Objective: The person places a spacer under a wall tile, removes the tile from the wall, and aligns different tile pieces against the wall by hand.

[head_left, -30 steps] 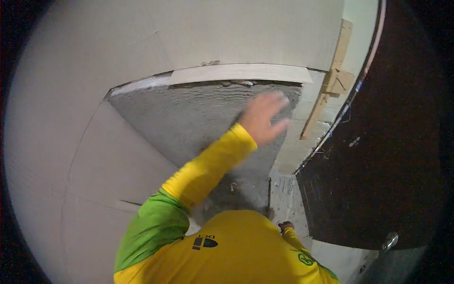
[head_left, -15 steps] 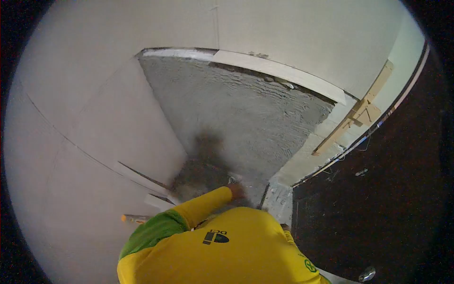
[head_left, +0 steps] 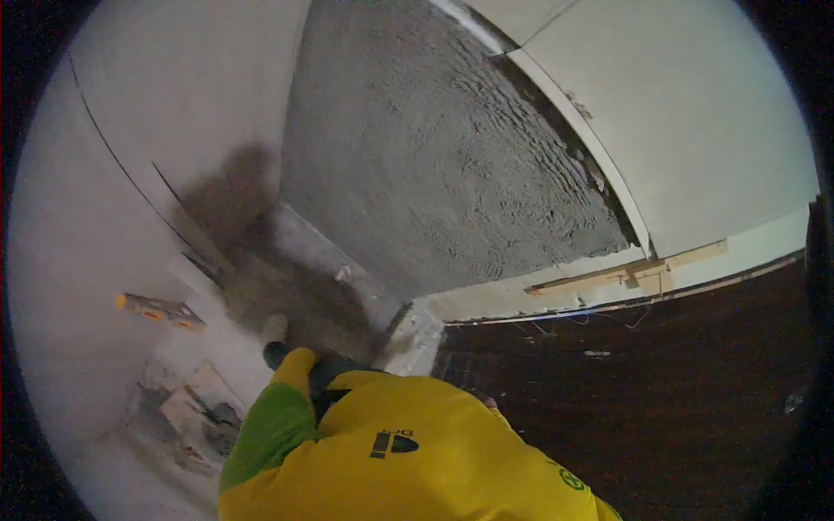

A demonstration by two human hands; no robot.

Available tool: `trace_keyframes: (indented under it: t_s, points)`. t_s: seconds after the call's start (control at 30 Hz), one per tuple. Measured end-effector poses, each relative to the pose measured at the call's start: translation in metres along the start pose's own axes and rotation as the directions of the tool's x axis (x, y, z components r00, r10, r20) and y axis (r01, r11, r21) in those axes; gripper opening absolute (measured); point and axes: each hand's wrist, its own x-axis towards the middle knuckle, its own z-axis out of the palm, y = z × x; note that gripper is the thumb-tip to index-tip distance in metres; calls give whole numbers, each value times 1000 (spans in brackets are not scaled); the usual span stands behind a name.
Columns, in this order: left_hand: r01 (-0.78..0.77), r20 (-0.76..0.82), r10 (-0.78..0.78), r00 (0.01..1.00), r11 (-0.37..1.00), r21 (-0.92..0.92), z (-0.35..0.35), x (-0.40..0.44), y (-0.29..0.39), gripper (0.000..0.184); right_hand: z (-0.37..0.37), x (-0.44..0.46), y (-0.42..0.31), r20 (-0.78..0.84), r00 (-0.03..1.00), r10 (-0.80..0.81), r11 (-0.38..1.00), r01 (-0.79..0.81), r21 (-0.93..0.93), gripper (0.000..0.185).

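Note:
My left sleeve (head_left: 291, 382), yellow and green, reaches down at the lower left, and my left hand is hidden beyond its cuff. A pale rounded thing (head_left: 275, 326) shows just past the cuff; I cannot make out what it is. Of my right hand (head_left: 490, 402) only a small skin-coloured patch shows beside the yellow shirt, its fingers hidden. In front of me a grey surface (head_left: 417, 148) of ridged wet-looking mortar meets a pale strip (head_left: 591, 130) along its upper right edge.
A yellow-ended tool or tube (head_left: 161, 310) lies at the left. Lower down is a mortar-smeared board (head_left: 204, 408). A wooden piece (head_left: 634, 271) is fixed on the pale edge at right, above a dark brown surface (head_left: 625, 391). My shadow falls at left centre.
The view has turned, so the mortar now sits higher and the lower left area shows. My left hand, earlier open over the mortar, has drawn down and out of sight.

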Motion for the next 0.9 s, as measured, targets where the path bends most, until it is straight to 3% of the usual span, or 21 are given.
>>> trace_keyframes:
  t_s: [0.1,0.17,0.23,0.27,0.33,0.4,0.47,0.53,0.57,0.6,0.63,0.7,0.73,0.83,0.87,0.9]
  points:
    - [212,26,-215,976,927,-308,28,1,-3,46,-19,4,31,-4,1000,-4,993,3,-120,39]
    - [288,49,-293,955,871,-398,31,-14,8,44,-27,12,50,32,999,-27,982,33,-186,39]
    - [365,81,-372,925,807,-465,16,-44,17,42,-35,9,60,129,990,-59,987,77,-138,40]
    - [390,96,-397,913,780,-489,3,-62,23,41,-31,11,66,42,972,-229,960,219,175,41]
    - [411,117,-412,904,756,-509,-23,-94,28,39,-30,16,63,-94,933,-347,825,352,443,44]
    - [371,108,-370,923,778,-507,-18,-86,27,37,-64,1,8,48,962,-268,963,268,23,44]
    - [338,96,-337,937,796,-502,-2,-69,19,35,-95,-19,-56,124,960,-253,953,269,-142,44]
    - [465,118,-477,871,720,-516,25,-41,15,34,-115,-40,-103,161,954,-252,957,270,-103,44]
    - [463,120,-474,872,722,-514,22,-43,14,34,-126,-51,-124,151,961,-232,972,235,-6,44]
    - [337,37,-351,936,859,-386,19,-51,12,36,-132,-58,-137,103,975,-200,967,179,184,42]
    - [267,6,-279,960,912,-313,15,-52,12,37,-120,-49,-132,104,975,-197,967,176,184,42]
    - [170,-32,-179,983,966,-196,9,-53,12,38,-82,-20,-97,-13,991,-133,984,131,-118,40]
    - [174,-22,-181,983,965,-195,8,-50,12,37,-92,-30,-108,-14,991,-131,985,128,-116,40]
    - [224,24,-225,974,947,-229,8,-41,8,37,-106,-45,-112,106,994,-4,981,-16,193,42]
    - [229,31,-228,973,944,-238,8,-38,7,37,-106,-44,-107,150,972,-179,977,193,-88,42]
    - [236,37,-235,971,940,-247,8,-35,4,36,-92,-35,-88,190,948,-255,930,294,-219,41]
